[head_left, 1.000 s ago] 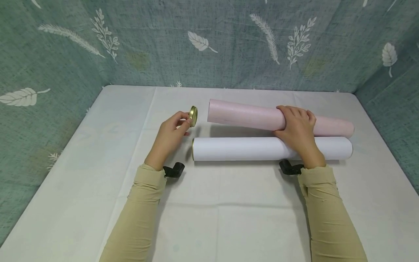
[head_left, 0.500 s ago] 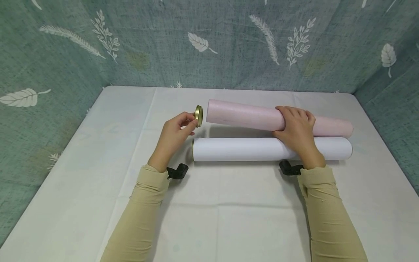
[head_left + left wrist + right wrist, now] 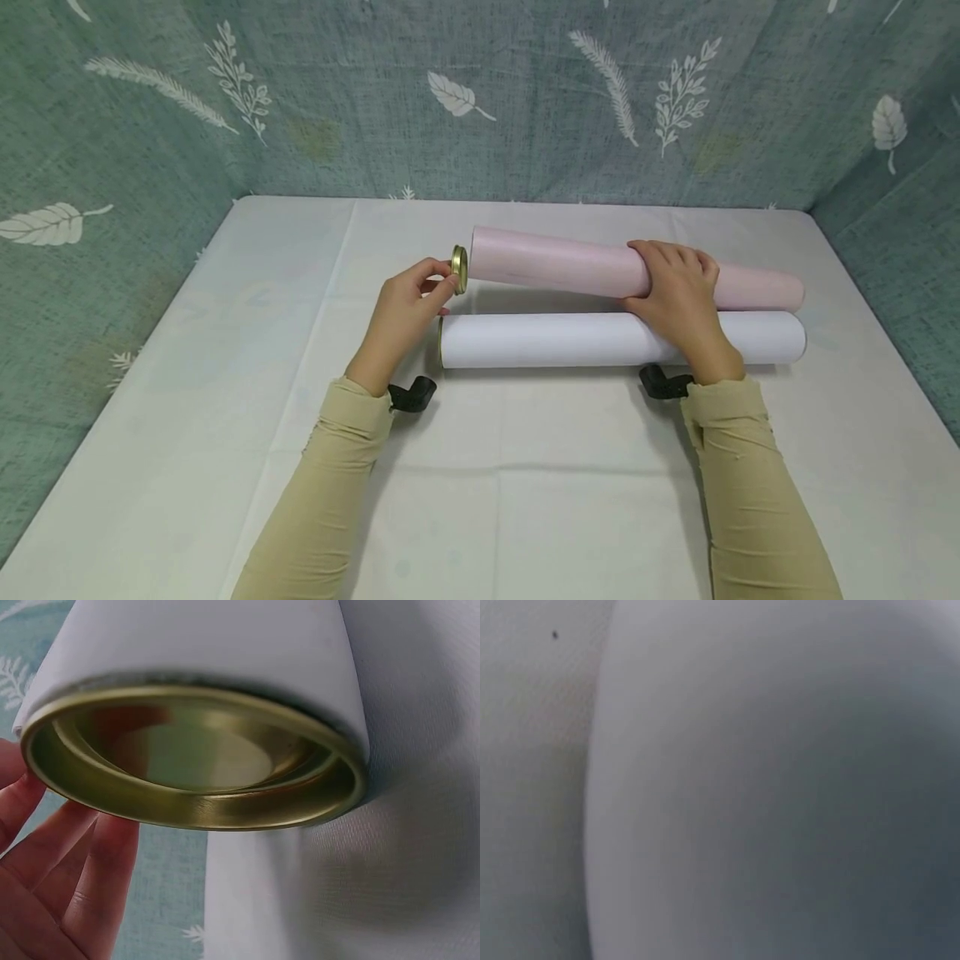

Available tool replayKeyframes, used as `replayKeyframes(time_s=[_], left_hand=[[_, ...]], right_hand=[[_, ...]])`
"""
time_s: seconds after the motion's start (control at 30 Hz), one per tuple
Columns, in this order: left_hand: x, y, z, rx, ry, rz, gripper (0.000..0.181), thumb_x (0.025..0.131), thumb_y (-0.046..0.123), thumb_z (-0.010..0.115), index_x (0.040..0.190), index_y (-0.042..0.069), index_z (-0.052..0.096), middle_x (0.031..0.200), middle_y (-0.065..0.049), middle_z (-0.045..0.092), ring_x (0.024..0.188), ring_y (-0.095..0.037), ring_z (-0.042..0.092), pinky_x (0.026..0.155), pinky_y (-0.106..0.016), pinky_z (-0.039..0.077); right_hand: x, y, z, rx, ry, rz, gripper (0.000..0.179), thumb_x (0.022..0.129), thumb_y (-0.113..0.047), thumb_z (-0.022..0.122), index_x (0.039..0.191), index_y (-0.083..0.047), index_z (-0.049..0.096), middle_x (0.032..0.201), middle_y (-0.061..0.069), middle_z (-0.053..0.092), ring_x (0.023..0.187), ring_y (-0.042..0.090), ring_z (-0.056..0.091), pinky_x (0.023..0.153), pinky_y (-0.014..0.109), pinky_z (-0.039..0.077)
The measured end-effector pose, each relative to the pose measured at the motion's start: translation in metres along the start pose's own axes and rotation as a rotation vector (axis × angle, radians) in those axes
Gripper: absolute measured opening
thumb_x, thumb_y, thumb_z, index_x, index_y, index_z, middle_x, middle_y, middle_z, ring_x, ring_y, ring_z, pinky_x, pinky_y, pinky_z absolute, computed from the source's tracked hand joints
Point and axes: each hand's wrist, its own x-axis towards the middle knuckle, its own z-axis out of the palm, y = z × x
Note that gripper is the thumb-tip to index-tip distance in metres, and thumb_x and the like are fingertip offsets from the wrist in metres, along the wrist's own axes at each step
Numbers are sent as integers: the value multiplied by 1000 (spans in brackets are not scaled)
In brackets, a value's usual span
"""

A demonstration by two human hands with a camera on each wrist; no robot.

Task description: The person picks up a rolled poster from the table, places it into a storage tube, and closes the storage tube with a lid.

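In the head view my left hand (image 3: pixel 401 312) pinches a round gold metal lid (image 3: pixel 459 270) on edge. The lid stands just off the left end of a pink cardboard tube (image 3: pixel 551 262); whether they touch, I cannot tell. My right hand (image 3: pixel 678 292) grips that tube from above, right of its middle. In front of it lies a white cardboard tube (image 3: pixel 540 340), under my right wrist. Its recessed gold end cap (image 3: pixel 210 810) fills much of the left wrist view, beside my left fingers (image 3: pixel 105 877); the pinched lid is hidden there. A blurred pale surface (image 3: pixel 742 780) fills the right wrist view.
A white cloth (image 3: pixel 495 500) covers the table. Green curtains (image 3: pixel 525 125) with white leaf prints stand behind and at both sides. Black wrist mounts (image 3: pixel 412 394) sit near both cuffs, the right one against the white tube's front.
My left hand has carried the gold lid rightward, close to the pink tube's left end. My right hand and both tubes have stayed almost in place.
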Motion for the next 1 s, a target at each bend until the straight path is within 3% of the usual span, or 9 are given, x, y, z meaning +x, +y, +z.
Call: replayKeyframes(time_s=[0.13,0.5,0.77,1.0], left_hand=[[0,0,1,9,3,-4,19,87,36,55,97,20,60,102,5,60,85,-10,60,62,-27,51],[0,-1,1,93,51,-66,19,88,36,54,98,21,60,94,0,64,67,-14,62,63,-32,45],[1,-1,3,47,50,-80,21,88,35,55,98,18,60,108,0,60,76,-18,63,67,-30,48],[1,1,6,-53,69,-74,21,89,31,55,96,11,58,124,-1,52,84,-22,63,68,-31,50]], right_hand=[[0,1,1,0,1,4,70,67,-28,78,128,-15,45,126,9,47,116,31,35,96,52,10],[1,2,1,0,-5,16,70,67,-26,77,128,-14,45,127,9,46,116,31,35,96,52,9],[0,1,0,4,-10,25,69,68,-25,76,128,-14,45,127,10,46,117,32,34,97,53,8],[0,1,0,-2,3,12,69,67,-26,77,127,-14,46,127,10,47,116,32,35,96,53,10]])
